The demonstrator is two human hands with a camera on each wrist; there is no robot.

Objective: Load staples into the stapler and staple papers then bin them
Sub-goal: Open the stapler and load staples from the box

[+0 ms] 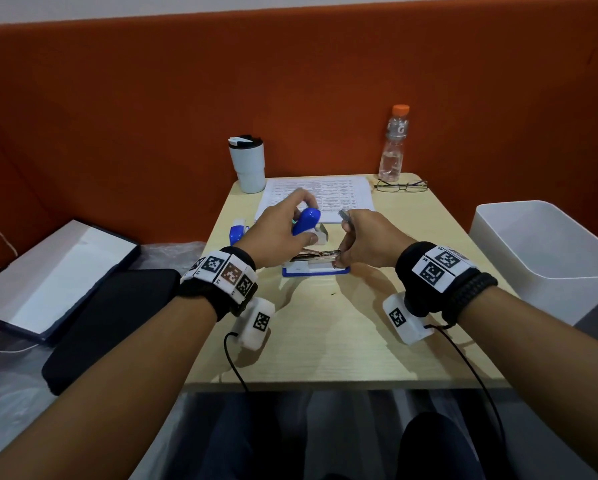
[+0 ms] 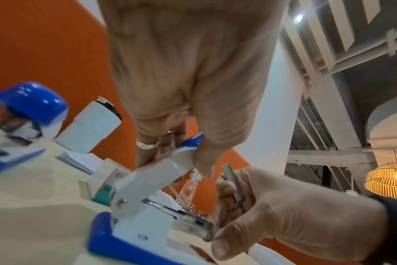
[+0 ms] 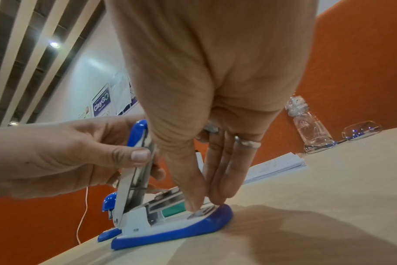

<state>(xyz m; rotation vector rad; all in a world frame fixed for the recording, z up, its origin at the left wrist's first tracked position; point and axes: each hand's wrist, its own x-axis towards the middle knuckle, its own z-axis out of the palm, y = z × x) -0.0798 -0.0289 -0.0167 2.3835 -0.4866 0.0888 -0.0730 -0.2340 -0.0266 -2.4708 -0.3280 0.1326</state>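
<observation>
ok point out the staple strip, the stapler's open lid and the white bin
staple strip (image 2: 232, 181), left wrist view, its flat side
stapler lid (image 1: 307, 220), head view, blue top
white bin (image 1: 546, 258), head view, inner wall

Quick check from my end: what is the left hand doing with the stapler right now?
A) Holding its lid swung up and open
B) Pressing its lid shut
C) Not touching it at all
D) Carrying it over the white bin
A: the left hand grips the raised blue-capped lid of the stapler, leaving the metal staple channel exposed while the base sits on the table.
</observation>
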